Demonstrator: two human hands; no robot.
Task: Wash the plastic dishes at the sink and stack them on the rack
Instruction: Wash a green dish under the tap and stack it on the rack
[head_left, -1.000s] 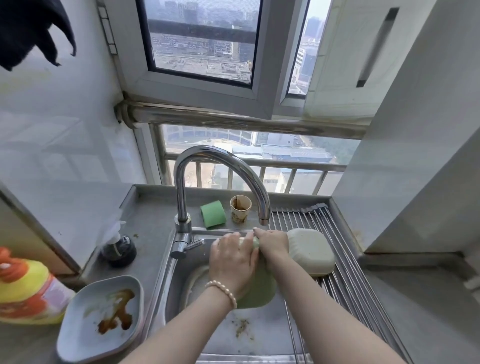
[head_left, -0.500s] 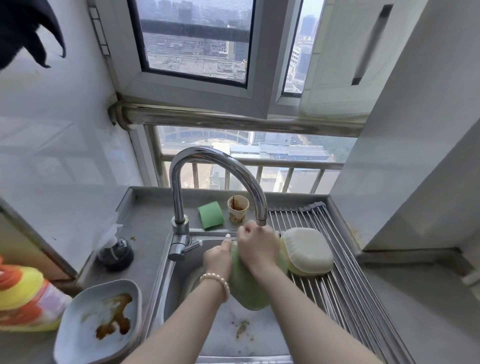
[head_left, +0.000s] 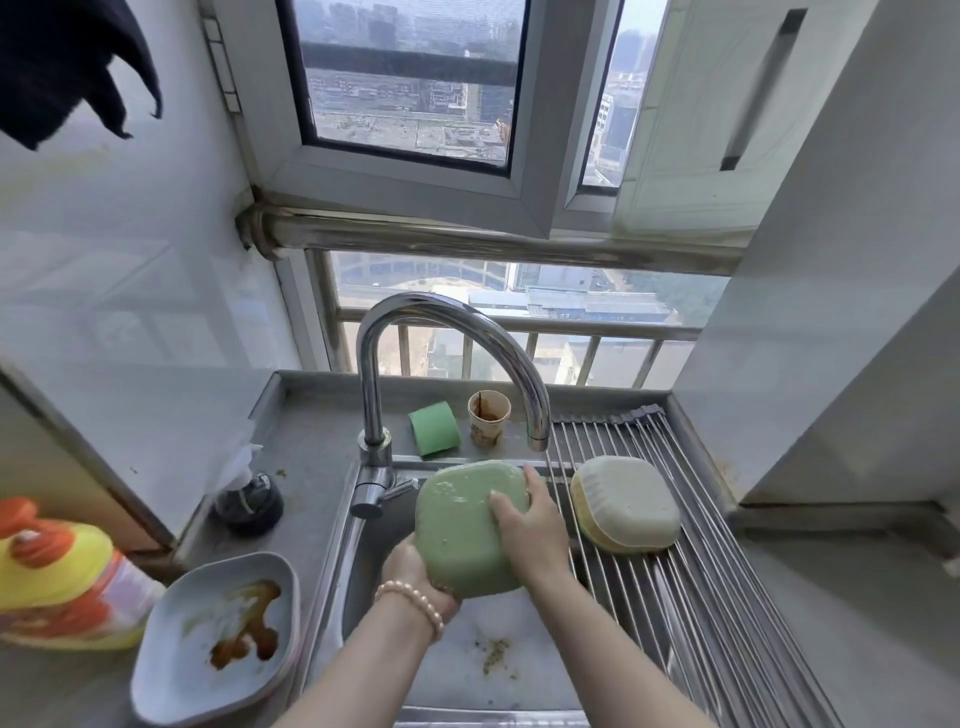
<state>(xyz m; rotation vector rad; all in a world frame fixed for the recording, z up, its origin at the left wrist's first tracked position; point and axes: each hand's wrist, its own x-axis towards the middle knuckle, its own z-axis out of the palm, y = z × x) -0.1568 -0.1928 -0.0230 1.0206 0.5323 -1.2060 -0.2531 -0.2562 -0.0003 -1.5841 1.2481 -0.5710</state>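
Far left on the steel counter: a yellow-and-orange plastic detergent bottle lying on its side, then a pale blue rounded plastic dish smeared with brown sauce, not yet washed. Over the steel sink basin, below the curved chrome tap, a green rounded-square plastic dish is held bottom-up, wet, dotted with suds. Left hand supports its lower left corner from beneath; its fingers are hidden under the dish, so their spread cannot be told. Right hand lies on the dish's back at the right edge, fingers laid nearly flat and slightly apart, pressing rather than pinching. Judgement: light, stiff, unlikely to break, but slippery while soapy; safest taken by the rim at opposite edges. Right, on the steel roll-up rack, cream and yellow plastic dishes sit stacked, inverted.
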